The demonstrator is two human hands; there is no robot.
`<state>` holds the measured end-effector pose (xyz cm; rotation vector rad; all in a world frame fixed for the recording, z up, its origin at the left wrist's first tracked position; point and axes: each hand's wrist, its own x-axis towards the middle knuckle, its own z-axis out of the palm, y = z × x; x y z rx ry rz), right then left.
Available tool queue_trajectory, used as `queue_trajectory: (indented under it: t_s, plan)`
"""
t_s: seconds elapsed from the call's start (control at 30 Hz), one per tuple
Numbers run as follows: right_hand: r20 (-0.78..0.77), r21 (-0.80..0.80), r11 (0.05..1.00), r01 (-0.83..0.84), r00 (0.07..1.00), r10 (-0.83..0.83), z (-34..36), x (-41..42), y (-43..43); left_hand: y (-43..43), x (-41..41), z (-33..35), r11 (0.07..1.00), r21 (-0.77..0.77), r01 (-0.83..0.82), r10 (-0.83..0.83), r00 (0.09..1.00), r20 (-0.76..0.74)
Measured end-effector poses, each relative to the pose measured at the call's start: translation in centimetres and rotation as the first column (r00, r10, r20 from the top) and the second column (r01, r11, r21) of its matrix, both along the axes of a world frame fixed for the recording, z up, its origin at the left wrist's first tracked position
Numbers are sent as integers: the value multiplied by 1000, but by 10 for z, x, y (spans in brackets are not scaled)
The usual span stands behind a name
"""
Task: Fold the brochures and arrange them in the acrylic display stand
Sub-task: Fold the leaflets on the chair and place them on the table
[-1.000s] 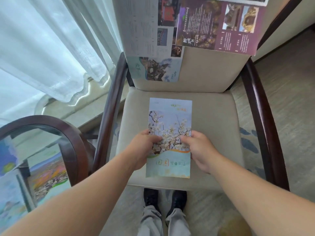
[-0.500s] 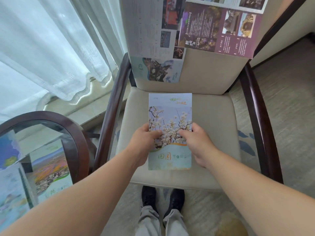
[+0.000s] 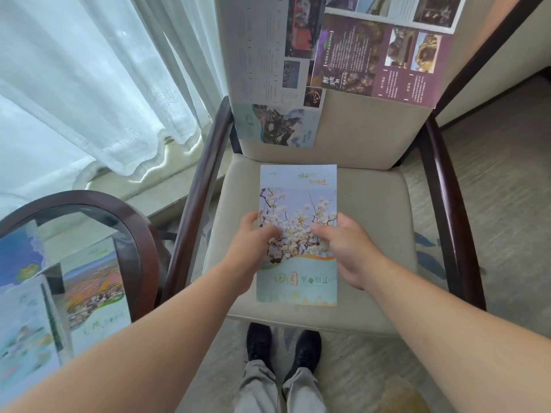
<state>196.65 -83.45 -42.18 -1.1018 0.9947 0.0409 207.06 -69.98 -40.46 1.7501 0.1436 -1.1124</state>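
A folded brochure [image 3: 298,180] with white blossoms on its cover lies flat on the beige chair seat [image 3: 372,234]. My left hand [image 3: 247,248] holds its left edge with the thumb laid across the cover. My right hand [image 3: 346,248] holds the right edge the same way. Several unfolded brochures hang over the chair back: a grey one [image 3: 259,55], a purple one [image 3: 381,61] and a smaller teal one [image 3: 277,126]. More brochures [image 3: 95,290] sit on the round glass table [image 3: 131,222] at the left; I cannot make out the acrylic stand itself.
Dark wooden armrests [image 3: 444,204] flank the seat on both sides. White curtains [image 3: 89,84] hang at the upper left above a window sill. My shoes [image 3: 283,347] stand on the carpet just under the seat's front edge.
The brochure has been squared up on the seat and sits a little further from the front edge. Both hands stay at its side edges.
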Motion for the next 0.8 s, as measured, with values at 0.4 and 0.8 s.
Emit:
queue_trajectory:
  t_s: [0.4,0.8]
  plan:
    - [-120,-325,923,-207,977,177,35,72,72,97,32,30,989,-38,-145,150,965,216]
    - [-290,-539,645,-541,839,461,17,184,264,304,110,-6,923,293,-249,78,868,491]
